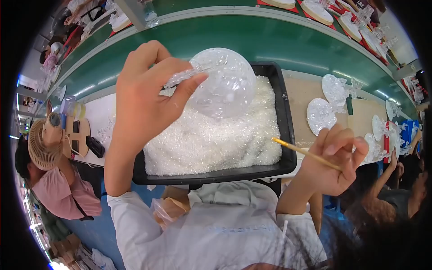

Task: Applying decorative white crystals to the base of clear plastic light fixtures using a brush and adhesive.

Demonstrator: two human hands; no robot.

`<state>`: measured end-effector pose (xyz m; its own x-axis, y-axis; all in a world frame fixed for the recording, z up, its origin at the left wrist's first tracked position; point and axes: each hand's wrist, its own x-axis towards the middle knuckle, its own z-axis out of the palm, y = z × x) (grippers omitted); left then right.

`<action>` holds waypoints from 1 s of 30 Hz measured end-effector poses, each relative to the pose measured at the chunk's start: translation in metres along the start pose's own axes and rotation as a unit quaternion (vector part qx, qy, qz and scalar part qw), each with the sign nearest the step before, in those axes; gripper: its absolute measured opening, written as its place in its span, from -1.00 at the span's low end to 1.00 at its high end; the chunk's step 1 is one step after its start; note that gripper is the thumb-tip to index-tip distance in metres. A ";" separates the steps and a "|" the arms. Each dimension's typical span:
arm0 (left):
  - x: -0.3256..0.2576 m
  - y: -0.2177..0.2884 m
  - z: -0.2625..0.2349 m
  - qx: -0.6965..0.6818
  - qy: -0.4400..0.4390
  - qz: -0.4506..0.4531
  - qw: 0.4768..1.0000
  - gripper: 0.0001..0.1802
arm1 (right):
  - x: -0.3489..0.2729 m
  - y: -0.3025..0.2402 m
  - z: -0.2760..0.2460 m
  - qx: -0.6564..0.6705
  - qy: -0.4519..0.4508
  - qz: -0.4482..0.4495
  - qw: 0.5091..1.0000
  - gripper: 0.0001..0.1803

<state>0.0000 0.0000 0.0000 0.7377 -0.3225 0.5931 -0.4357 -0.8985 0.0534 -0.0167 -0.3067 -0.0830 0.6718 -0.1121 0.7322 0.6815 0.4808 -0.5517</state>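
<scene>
My left hand [148, 90] is raised over the tray, thumb and fingers pinched on a clear stem-like part of a round transparent disc ornament [225, 85]. The disc is tilted and has a sparkling, uneven surface. Beneath it, a black tray [289, 130] holds a deep bed of white, glassy granules [211, 148]. To the right of the tray, my right hand [330, 164] grips a thin paintbrush [310, 155] with a light wooden handle. Its yellowish tip points left, over the tray's right side, apart from the disc.
Similar clear discs [321, 116] lie on the bench at right. A green panel [315, 49] rises behind the tray, with more discs on red mats above. At left are a beige fan [45, 144], a black object [95, 146] and a person in pink. Other people sit at right.
</scene>
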 end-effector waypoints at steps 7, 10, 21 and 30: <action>-0.006 0.024 0.031 -0.108 0.044 -0.080 0.990 -0.79 | -0.022 0.012 0.034 0.024 0.164 0.124 0.978 -0.44; -0.010 0.025 0.036 -0.128 0.025 -0.096 0.987 -0.73 | -0.023 0.010 0.048 -0.044 0.127 0.135 0.982 -0.48; -0.022 0.022 0.030 -0.021 -0.030 -0.085 0.996 -0.69 | -0.040 0.019 0.058 -0.191 -0.149 0.059 0.969 -0.70; -0.029 0.027 0.025 -0.058 -0.051 -0.058 0.995 -0.66 | -0.035 0.025 0.068 -0.289 -0.212 0.078 0.930 -0.57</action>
<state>-0.0205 -0.0219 -0.0359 0.8325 -0.2531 0.4929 -0.3971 -0.8929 0.2122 -0.0425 -0.2316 -0.0954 0.6843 0.3323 0.6491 0.7097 -0.0987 -0.6976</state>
